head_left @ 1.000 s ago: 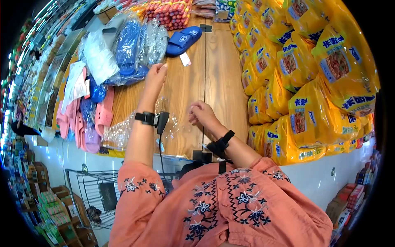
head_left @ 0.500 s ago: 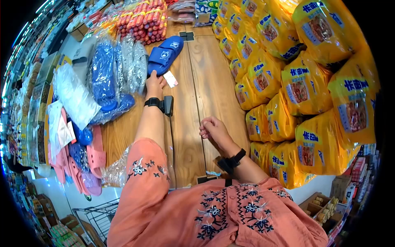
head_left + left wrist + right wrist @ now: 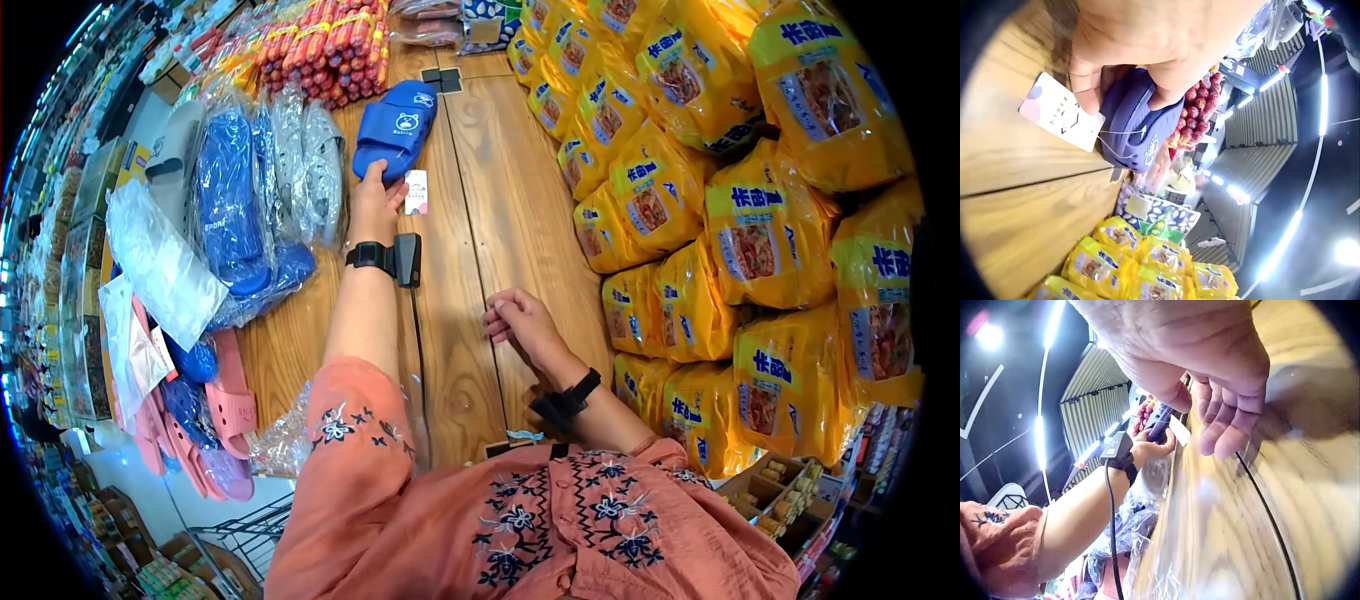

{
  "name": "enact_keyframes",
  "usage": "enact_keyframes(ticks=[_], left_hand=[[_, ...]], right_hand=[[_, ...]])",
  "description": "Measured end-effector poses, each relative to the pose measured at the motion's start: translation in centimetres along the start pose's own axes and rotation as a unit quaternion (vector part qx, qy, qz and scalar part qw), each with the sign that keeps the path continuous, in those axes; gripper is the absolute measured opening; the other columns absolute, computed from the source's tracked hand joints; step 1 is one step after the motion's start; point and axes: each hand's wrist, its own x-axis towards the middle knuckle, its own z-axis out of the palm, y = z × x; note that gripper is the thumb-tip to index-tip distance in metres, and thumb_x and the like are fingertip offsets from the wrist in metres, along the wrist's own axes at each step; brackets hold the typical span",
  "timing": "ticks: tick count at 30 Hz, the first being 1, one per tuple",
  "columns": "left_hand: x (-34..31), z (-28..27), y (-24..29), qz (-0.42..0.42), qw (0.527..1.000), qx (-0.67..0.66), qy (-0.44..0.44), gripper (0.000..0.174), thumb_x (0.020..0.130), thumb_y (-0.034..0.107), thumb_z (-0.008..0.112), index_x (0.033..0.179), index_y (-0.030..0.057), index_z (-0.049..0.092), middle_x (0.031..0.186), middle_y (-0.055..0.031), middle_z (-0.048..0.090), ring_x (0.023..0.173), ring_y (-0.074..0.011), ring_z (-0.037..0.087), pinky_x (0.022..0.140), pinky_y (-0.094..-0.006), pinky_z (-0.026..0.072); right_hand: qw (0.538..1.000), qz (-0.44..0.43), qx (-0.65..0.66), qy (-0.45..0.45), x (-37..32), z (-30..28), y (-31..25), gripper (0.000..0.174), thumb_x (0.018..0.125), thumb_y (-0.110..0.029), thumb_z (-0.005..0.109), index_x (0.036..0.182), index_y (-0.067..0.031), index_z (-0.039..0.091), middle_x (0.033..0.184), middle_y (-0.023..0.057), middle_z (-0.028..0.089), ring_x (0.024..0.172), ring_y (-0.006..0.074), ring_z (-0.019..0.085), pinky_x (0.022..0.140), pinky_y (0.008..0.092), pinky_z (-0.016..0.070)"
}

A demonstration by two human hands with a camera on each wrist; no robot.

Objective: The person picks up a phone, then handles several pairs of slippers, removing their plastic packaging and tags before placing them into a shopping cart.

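My left hand [image 3: 375, 208] grips the near end of a blue slipper [image 3: 395, 130] on the wooden table, thumb on top and fingers at the side. The slipper has a white bear print on its strap. A white paper tag [image 3: 1063, 114] hangs from it by a thin string, beside my fingertips in the left wrist view. My right hand [image 3: 522, 322] is held low over the table near its front, fingers loosely bent with nothing in them. In the right wrist view those fingers [image 3: 1225, 419] curl toward the tabletop.
Plastic-wrapped blue slippers [image 3: 232, 190] and grey ones [image 3: 320, 170] lie left of my left hand, with pink clogs [image 3: 230, 390] nearer. Bundled red sausages [image 3: 325, 50] sit at the back. Yellow food bags [image 3: 770, 240] are piled along the right. A wire cart [image 3: 245, 540] stands front left.
My left hand has reached forward to the blue slipper and taken hold of its near end. The slipper has turned a little more upright in view. My right hand stays near the table's front.
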Motion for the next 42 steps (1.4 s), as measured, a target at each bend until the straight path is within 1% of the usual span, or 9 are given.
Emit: enact_keyframes(ticks=[7, 11, 14, 21, 25, 28, 31, 37, 42], left_hand=[[-12.2, 1.6, -0.6, 0.008, 0.998, -0.030, -0.047, 0.028, 0.092, 0.025, 0.065, 0.107, 0.0016, 0.062, 0.092, -0.0083, 0.066, 0.076, -0.0202, 0.063, 0.068, -0.0338, 0.0562], [-22.2, 0.5, -3.6, -0.013, 0.995, -0.054, -0.083, 0.034, 0.092, 0.026, 0.069, 0.116, 0.0034, 0.060, 0.103, -0.0091, 0.069, 0.090, -0.0212, 0.068, 0.077, -0.0356, 0.0574], [-28.2, 0.0, -6.1, -0.009, 0.993, -0.053, -0.106, 0.031, 0.096, 0.025, 0.064, 0.118, 0.0041, 0.060, 0.104, -0.0073, 0.070, 0.089, -0.0165, 0.068, 0.075, -0.0303, 0.0564], [-34.7, -2.1, -8.5, -0.013, 0.977, 0.199, -0.082, 0.047, 0.097, 0.036, 0.065, 0.128, 0.0031, 0.055, 0.108, -0.0046, 0.066, 0.091, -0.0080, 0.062, 0.071, -0.0218, 0.0505], [-36.1, -6.4, -6.6, 0.064, 0.936, 0.345, 0.010, 0.048, 0.096, 0.036, 0.066, 0.126, -0.0006, 0.057, 0.110, -0.0103, 0.065, 0.097, -0.0128, 0.063, 0.078, -0.0255, 0.0515], [-36.1, -12.9, -5.6, 0.220, 0.808, 0.534, 0.115, 0.059, 0.087, 0.034, 0.074, 0.129, -0.0020, 0.055, 0.117, -0.0181, 0.063, 0.109, -0.0350, 0.061, 0.094, -0.0433, 0.0487], [-38.8, -16.9, -4.1, 0.303, 0.589, 0.741, 0.109, 0.061, 0.081, 0.030, 0.076, 0.131, 0.0025, 0.055, 0.132, -0.0179, 0.056, 0.123, -0.0386, 0.051, 0.102, -0.0496, 0.0422], [-42.7, -20.1, -6.4, 0.227, 0.516, 0.809, 0.165, 0.065, 0.077, 0.029, 0.077, 0.135, 0.0120, 0.053, 0.143, -0.0159, 0.046, 0.133, -0.0358, 0.043, 0.106, -0.0615, 0.0336], [-41.0, -23.1, -7.5, 0.277, 0.500, 0.797, 0.195, 0.044, 0.083, 0.025, 0.072, 0.124, 0.0116, 0.061, 0.135, -0.0136, 0.053, 0.131, -0.0334, 0.046, 0.107, -0.0640, 0.0307]], right_hand=[[0.995, -0.079, 0.066, 0.013, -0.2, 0.5, -1.4, 0.036, 0.100, -0.028, 0.058, 0.123, -0.0020, 0.051, 0.107, 0.0116, 0.062, 0.086, 0.0189, 0.066, 0.075, 0.0326, 0.0567], [0.979, -0.091, 0.180, -0.005, -1.8, 1.9, -3.2, 0.050, 0.100, -0.040, 0.060, 0.130, -0.0027, 0.048, 0.120, 0.0130, 0.060, 0.098, 0.0237, 0.066, 0.085, 0.0359, 0.0564], [0.948, -0.092, 0.251, -0.171, -2.3, 1.5, -3.7, 0.056, 0.098, -0.045, 0.062, 0.134, -0.0049, 0.050, 0.128, 0.0131, 0.061, 0.114, 0.0236, 0.063, 0.095, 0.0407, 0.0542], [0.965, -0.067, 0.232, -0.103, -4.7, 1.4, -2.4, 0.052, 0.095, -0.032, 0.066, 0.133, -0.0003, 0.050, 0.124, 0.0125, 0.063, 0.110, 0.0246, 0.066, 0.094, 0.0415, 0.0556], [0.970, -0.062, 0.213, -0.100, -5.4, 1.6, -1.6, 0.052, 0.091, -0.027, 0.068, 0.132, 0.0006, 0.051, 0.122, 0.0129, 0.064, 0.111, 0.0246, 0.065, 0.096, 0.0412, 0.0550], [0.975, -0.039, 0.187, -0.114, -6.1, 1.4, -0.9, 0.051, 0.090, -0.027, 0.068, 0.131, 0.0009, 0.052, 0.120, 0.0130, 0.065, 0.110, 0.0243, 0.065, 0.095, 0.0392, 0.0547], [0.980, -0.017, 0.154, -0.127, -6.2, 1.1, 0.2, 0.049, 0.090, -0.026, 0.067, 0.129, 0.0017, 0.054, 0.119, 0.0129, 0.065, 0.108, 0.0234, 0.066, 0.094, 0.0367, 0.0545], [0.990, 0.007, 0.065, -0.127, -5.7, 0.0, 2.4, 0.049, 0.089, -0.028, 0.068, 0.126, 0.0026, 0.056, 0.114, 0.0113, 0.067, 0.103, 0.0213, 0.067, 0.092, 0.0342, 0.0546], [0.991, 0.009, 0.041, -0.124, -5.3, -0.2, 2.9, 0.045, 0.090, -0.028, 0.067, 0.122, 0.0037, 0.058, 0.111, 0.0111, 0.068, 0.100, 0.0206, 0.067, 0.090, 0.0330, 0.0544]])
